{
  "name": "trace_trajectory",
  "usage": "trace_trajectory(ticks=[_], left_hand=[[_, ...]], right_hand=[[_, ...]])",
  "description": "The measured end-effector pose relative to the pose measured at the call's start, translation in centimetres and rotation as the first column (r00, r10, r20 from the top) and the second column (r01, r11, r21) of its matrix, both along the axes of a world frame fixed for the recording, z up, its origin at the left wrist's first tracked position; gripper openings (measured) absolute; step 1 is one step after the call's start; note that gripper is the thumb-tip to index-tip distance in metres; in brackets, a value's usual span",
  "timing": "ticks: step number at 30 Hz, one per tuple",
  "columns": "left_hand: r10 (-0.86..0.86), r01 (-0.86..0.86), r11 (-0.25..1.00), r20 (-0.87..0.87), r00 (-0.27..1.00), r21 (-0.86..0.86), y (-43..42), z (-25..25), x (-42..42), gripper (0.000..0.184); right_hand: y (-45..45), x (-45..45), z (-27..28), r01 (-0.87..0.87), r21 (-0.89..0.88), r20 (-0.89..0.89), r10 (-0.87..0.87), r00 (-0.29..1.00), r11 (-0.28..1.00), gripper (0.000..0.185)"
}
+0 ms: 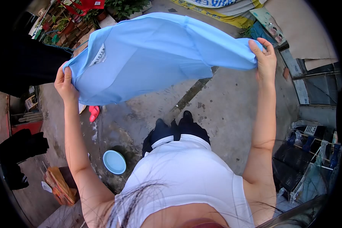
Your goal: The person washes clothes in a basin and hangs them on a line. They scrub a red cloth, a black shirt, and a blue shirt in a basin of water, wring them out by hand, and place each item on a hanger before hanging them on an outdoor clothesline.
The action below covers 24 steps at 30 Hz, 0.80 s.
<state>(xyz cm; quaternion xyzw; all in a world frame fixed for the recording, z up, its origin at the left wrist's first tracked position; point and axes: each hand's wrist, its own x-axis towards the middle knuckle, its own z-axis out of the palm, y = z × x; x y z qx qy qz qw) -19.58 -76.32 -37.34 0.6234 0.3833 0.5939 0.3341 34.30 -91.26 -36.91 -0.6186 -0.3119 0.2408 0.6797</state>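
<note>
A light blue shirt (152, 49) is stretched out in the air in front of me, its thin cloth sagging between my two hands. At the left, my left hand (66, 81) pinches the shirt by its collar end, close to a white label with dark letters. My right hand (265, 59) grips the end of a sleeve at the right, thumb pressed against the fingers. The lower edge of the shirt hangs free above the concrete ground, hiding part of it.
Below left stands a light blue basin (114, 162) on the concrete ground (231, 114). A red slipper (94, 113) lies nearer the shirt. Dark clothes (21, 155) hang at the left. Crates and racks (307, 152) crowd the right side; potted plants (66, 26) stand at the back.
</note>
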Motion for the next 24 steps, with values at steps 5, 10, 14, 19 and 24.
trace_trajectory(ticks=[5,10,14,19,24], left_hand=[[-0.152,0.153,0.987,-0.019,0.988,0.043,-2.7,4.4,3.9,0.029],[-0.304,0.304,0.953,-0.055,0.951,-0.006,-4.4,7.1,10.0,0.024],[-0.443,0.441,0.897,-0.108,0.89,-0.04,-4.8,7.9,13.8,0.024],[-0.406,0.407,0.914,-0.057,0.912,-0.003,-4.3,6.5,13.2,0.021],[-0.316,0.32,0.945,-0.062,0.947,0.073,-5.6,5.8,12.6,0.019]], right_hand=[[1.6,4.2,-1.7,0.533,-0.193,0.708,-0.26,0.656,0.824,0.03],[2.6,-8.7,6.6,-0.259,0.187,0.817,-0.004,0.576,0.948,0.031],[4.3,-14.7,9.2,-0.543,0.012,0.951,0.157,0.265,0.84,0.038],[7.9,-13.4,8.9,-0.676,-0.04,0.879,0.347,0.326,0.736,0.03],[8.8,-11.0,9.5,-0.872,-0.297,0.423,0.872,0.245,0.389,0.024]])
